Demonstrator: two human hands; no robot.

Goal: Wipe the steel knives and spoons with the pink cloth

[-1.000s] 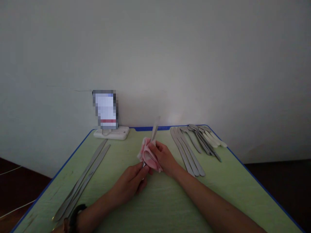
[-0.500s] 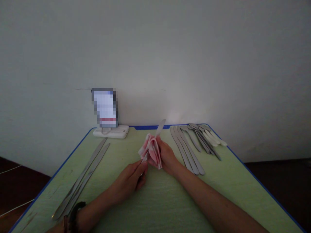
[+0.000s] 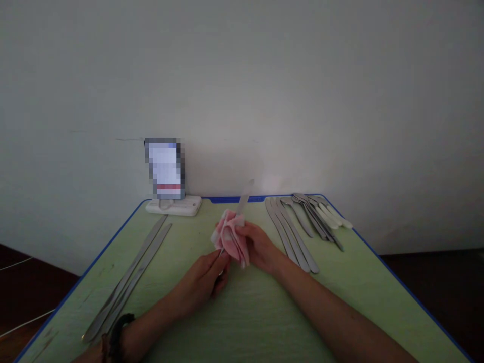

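Note:
In the middle of the head view, a table knife (image 3: 245,197) points up and away from me, its blade coming out above a pink and white cloth (image 3: 231,237). My left hand (image 3: 212,272) is closed around the knife's handle below the cloth. The folded cloth wraps round the knife's middle, which it hides. My right hand (image 3: 259,244) is closed on the cloth from the right side, with the thumb across its front. Both hands are held above the green table (image 3: 242,322).
Two knives (image 3: 130,282) lie slanted on the left. Several knives (image 3: 291,237) lie right of the cloth, beside a pile of spoons and forks (image 3: 313,214) and white-handled cutlery (image 3: 333,214). A phone (image 3: 165,169) stands on a white base (image 3: 174,205) before the wall.
The cloth and my right hand have shifted slightly down and left along the knife, baring more of the blade. The blade tip has moved a little up and left. My left hand keeps its grip.

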